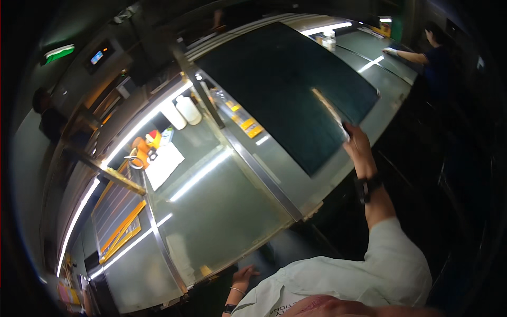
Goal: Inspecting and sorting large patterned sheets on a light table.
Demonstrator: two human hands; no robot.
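Note:
My right hand (357, 138) reaches out over a large dark rectangular panel (290, 79). It is closed on a long narrow tool with a pale edge (328, 108), which lies against or just above the panel; its exact kind is hard to make out. The panel rests flat on a glass-topped table (206, 232). Close to my body, off the table's near edge, hangs my left hand (244, 277), fingers loosely extended and holding nothing visible.
Left of the panel lie yellow-labelled clear packs (243, 122). Farther left stand white bottles (187, 110), orange tape rolls (140, 145) and white paper (163, 165). Yellow-edged frames (124, 232) lie at far left. A co-worker (438, 61) works at the far right; another person (50, 113) is at left.

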